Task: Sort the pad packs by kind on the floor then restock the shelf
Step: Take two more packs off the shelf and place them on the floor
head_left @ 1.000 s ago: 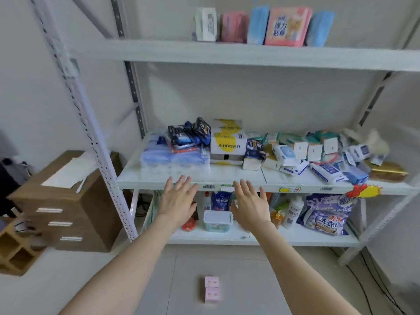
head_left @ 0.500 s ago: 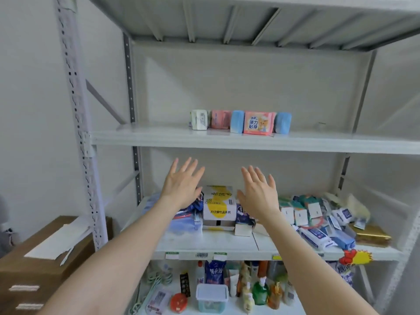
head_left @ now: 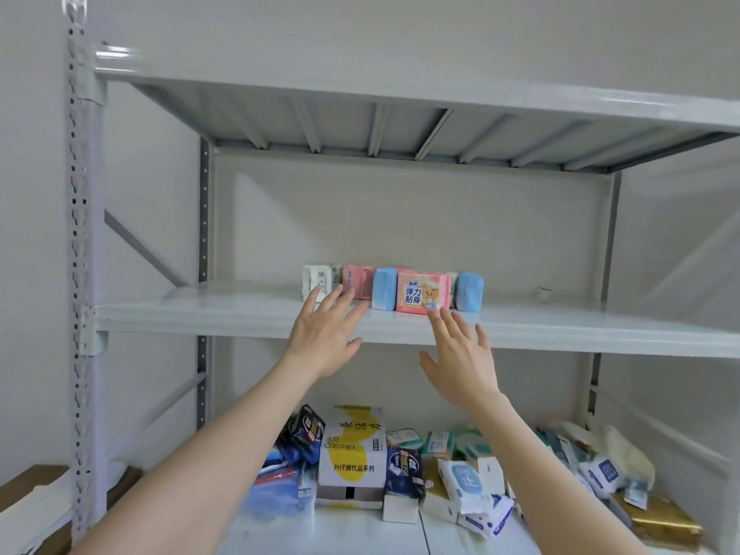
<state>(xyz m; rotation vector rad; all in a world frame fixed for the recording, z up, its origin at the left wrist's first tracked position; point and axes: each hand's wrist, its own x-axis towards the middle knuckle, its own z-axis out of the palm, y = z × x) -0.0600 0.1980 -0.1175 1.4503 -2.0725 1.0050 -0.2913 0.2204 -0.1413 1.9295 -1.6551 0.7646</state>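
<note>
Fingers (head_left: 334, 299) spread on left hand (head_left: 324, 340) and right hand (head_left: 460, 356), gripping nothing, right by the pink, blue and white plastic-wrapped pad packs (head_left: 422, 293) on the grey metal shelf (head_left: 240, 314). Guessing unloading's barely begun; next, curl round a pack.

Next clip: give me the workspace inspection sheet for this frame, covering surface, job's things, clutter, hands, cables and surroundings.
Surface: grey metal shelf, middle tier.
Job's things: pad packs standing in a row on it: white, pink, blue, pink bear-print, blue.
Clutter: lower tier crowded with boxes and pouches, among them a yellow-white box.
Hands: left hand and right hand open, fingers straight, held out toward the row, holding nothing.
Cables: nothing seen.
Surroundings: white wall; brown box at lower left.
</note>
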